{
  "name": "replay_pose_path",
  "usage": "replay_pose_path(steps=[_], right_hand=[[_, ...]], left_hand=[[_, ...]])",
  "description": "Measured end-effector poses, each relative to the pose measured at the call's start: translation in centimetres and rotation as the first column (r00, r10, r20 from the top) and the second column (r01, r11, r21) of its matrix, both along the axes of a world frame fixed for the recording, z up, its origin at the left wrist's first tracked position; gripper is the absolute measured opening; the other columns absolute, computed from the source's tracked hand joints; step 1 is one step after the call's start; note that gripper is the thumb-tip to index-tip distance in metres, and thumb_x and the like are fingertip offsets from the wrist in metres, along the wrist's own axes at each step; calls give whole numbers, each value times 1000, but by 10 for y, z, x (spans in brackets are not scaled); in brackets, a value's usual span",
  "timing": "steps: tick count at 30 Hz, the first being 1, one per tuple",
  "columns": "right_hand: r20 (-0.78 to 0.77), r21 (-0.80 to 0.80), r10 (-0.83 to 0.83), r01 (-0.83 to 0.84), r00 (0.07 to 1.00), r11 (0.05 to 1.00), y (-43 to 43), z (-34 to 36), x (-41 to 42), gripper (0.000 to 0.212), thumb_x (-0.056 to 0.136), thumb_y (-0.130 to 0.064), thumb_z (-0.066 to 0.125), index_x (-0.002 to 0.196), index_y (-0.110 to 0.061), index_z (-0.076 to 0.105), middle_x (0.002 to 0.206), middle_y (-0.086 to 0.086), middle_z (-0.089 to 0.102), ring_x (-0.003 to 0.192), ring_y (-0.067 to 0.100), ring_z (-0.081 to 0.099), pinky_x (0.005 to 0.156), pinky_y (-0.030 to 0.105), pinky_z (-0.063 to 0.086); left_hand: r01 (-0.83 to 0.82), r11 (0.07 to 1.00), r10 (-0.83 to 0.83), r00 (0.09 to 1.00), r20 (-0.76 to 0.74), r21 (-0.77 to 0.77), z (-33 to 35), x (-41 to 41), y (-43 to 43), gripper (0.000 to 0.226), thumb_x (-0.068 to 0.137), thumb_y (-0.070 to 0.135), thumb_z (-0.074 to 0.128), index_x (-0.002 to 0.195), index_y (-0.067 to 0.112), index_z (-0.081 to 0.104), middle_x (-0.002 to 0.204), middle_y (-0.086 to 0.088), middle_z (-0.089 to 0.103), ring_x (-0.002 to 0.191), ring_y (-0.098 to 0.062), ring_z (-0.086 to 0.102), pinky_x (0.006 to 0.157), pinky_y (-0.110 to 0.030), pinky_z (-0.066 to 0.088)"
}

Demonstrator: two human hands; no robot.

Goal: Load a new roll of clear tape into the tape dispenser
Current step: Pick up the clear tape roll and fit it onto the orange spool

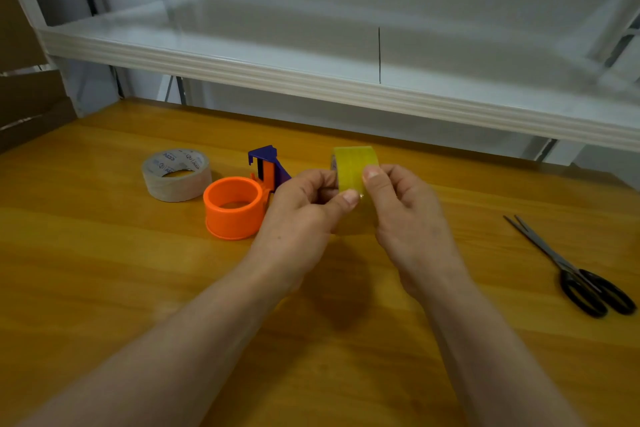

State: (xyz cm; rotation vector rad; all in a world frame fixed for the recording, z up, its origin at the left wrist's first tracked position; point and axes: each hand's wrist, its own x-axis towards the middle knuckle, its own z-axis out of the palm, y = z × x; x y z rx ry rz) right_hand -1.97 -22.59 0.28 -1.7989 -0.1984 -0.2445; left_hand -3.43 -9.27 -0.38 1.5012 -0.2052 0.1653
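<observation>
Both hands, left hand point(304, 204) and right hand point(398, 204), pinch the tape roll point(353, 166) above the worktop point(104, 288). Dispenser point(239, 201) stands just left.

Soft, dim light is seen from above. A dark shadow is cast on the desk point(104, 270) under the hands. Edges are bent and blurred.

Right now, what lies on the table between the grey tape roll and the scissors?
Head view: the orange-and-purple dispenser, then both hands holding the clear tape roll, then bare wood before the scissors.
</observation>
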Motion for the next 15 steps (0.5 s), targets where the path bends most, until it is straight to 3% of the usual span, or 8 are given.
replay_pose_path(steps=[2,3,7,11,13,15], right_hand=[[38,-79,43,-39,998,996,1,1,-2,26,107,-37,46,111,-25,68,104,-2,73,95,17,67,79,39,57],[56,-114,67,-60,996,992,1,1,-2,26,107,-35,44,116,-25,67,109,-2,71,98,15,66,81,35,56],[72,-188,158,-142,985,972,-3,3,-4,27,108,-33,42,127,-33,61,112,-1,63,80,0,53,67,20,42],[31,-173,183,-175,983,969,-3,5,-5,27,108,-29,45,130,-33,60,119,-1,63,89,9,61,62,20,51],[-12,-84,145,-146,989,986,0,5,-7,24,107,-27,48,125,-29,62,117,-4,66,94,11,66,63,21,53],[-63,-4,97,-98,993,995,3,4,-7,20,106,-27,49,120,-27,64,111,-7,70,95,11,67,67,25,53]], left_hand=[[-18,999,17,1000,-9,-34,1,1,2,14,94,12,65,103,21,72,77,3,62,60,0,54,59,-20,46],[-23,998,22,1000,-20,-56,1,2,3,14,94,11,64,100,21,72,72,8,63,58,1,54,57,-19,46],[-18,988,5,996,-89,-152,5,4,6,14,94,10,62,93,19,73,72,9,66,59,-4,54,59,-26,44],[9,976,-34,993,-114,-217,5,9,11,10,94,14,64,92,16,74,86,-5,68,72,-17,56,61,-27,44],[-15,990,7,998,-60,-141,5,9,12,7,93,14,67,95,17,73,85,-6,67,70,-12,58,61,-26,46],[-31,999,30,999,24,25,3,8,10,14,92,13,69,104,20,70,94,-8,71,79,-11,66,67,-28,51]])
